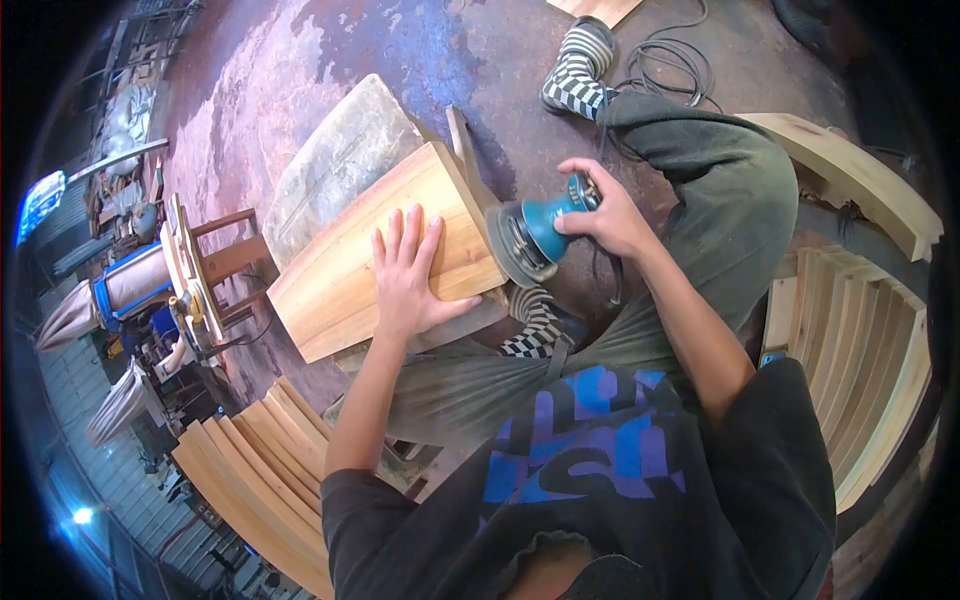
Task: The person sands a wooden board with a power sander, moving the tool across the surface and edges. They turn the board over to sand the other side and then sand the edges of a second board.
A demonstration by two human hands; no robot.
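Your left hand (408,285) lies flat on the broad upper face of the wooden board (335,285), its fingers spread and pointing away from you, the thumb stretched out toward the board's right end. Your right hand (612,215) is closed around the teal body of the orbital sander (545,228). The sander is turned on its side, with its round pad up against the right end of the board.

The board sits at a slant in front of you, over the worn, grey-topped bench (335,165), whose surface shows beyond the board's far edge. The board is wider at the sander end and narrows toward the lower left.

You are seated low, in dark dusty trousers (715,170) and a black T-shirt (600,480) with a blue and purple print. One checkered sock (580,75) shows on the floor (225,120) beyond the sander; the other (535,325) is tucked just below it. A dark cable (670,75) lies in loops near the farther foot.

To your left is a stack of curved wooden pieces (262,450). To your right stands another row of curved pieces (860,350), with a single thick curved beam (850,165) beyond it. A machine with a blue-banded cloth bag (135,285) is farther off on the left.
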